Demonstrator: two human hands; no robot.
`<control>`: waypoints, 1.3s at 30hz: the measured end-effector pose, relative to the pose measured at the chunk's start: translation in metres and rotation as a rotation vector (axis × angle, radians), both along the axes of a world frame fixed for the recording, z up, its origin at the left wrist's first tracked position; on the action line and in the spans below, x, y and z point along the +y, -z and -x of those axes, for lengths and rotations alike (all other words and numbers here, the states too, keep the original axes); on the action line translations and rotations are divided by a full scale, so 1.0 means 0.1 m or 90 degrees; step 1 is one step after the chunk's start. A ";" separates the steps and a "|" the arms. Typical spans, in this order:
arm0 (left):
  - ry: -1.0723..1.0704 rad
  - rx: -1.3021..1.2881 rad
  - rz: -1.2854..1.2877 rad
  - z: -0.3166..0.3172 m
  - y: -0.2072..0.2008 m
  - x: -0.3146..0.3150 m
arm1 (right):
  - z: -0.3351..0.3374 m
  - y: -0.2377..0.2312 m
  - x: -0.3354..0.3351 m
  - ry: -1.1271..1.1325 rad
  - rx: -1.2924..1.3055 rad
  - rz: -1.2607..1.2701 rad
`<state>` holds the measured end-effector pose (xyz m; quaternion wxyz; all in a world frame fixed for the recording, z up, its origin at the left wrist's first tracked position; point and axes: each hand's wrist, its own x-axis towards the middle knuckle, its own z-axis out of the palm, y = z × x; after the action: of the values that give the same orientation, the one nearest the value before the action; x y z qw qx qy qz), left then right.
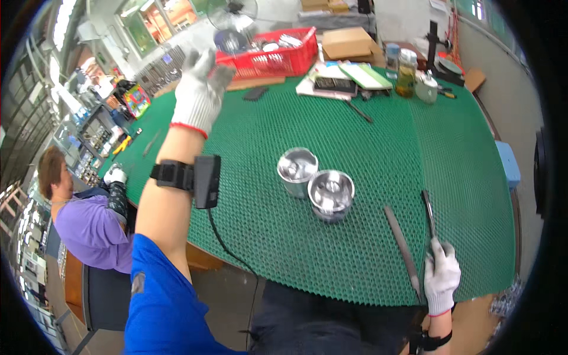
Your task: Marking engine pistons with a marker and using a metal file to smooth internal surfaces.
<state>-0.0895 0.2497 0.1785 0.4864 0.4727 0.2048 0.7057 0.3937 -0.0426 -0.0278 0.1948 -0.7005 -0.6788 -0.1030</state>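
Note:
My left hand (201, 89), in a white knit glove with a red cuff, reaches far out in front of the near left end of the red plastic basket (278, 62). Its fingers are apart and nothing shows in them. My right hand (442, 277), gloved alike, is closed around the near end of a slim dark metal hand tool (429, 213) at the right; its exact kind is unclear. Just left of that hand lies a long flat file (401, 245). Two shiny metal cups (297, 168) (331, 195) stand side by side mid-table, apart from both hands.
A green ribbed mat (355, 260) covers the table. Shiny metal parts fill the basket. At the back are a cardboard box (349, 43), papers, a jar of yellowish liquid (406, 74) and a black pen-like tool (358, 110). A co-worker in purple (94, 231) sits at left.

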 end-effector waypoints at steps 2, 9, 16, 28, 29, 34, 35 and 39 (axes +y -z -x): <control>-0.269 0.301 -0.035 -0.75 -0.13 -0.48 | 0.01 -0.01 0.03 0.003 0.015 0.004; -0.039 1.146 -0.359 -1.08 1.07 -1.54 | 0.03 -0.05 0.02 0.000 0.031 -0.001; -0.090 1.107 -0.222 -1.07 1.39 -1.62 | 0.05 -0.03 0.03 -0.019 0.076 -0.023; -0.041 0.861 0.029 -0.65 1.84 -2.63 | 0.06 -0.05 0.07 -0.021 0.081 -0.012; -0.048 0.770 0.005 -0.82 1.79 -2.62 | 0.05 -0.05 0.02 -0.018 0.068 -0.012; 0.002 0.830 -0.126 -1.15 1.75 -2.64 | 0.07 -0.01 0.03 -0.028 0.056 -0.048; 0.106 0.678 -0.023 -1.21 1.91 -2.65 | 0.08 -0.02 0.03 -0.013 0.065 -0.030; 0.117 0.701 -0.092 -1.22 1.99 -2.79 | 0.07 -0.02 0.01 -0.002 0.060 -0.046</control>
<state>0.0320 -0.0292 -0.0201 0.3339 0.8192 0.3376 0.3215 0.3867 -0.0416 -0.0257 0.2516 -0.6960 -0.6659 -0.0942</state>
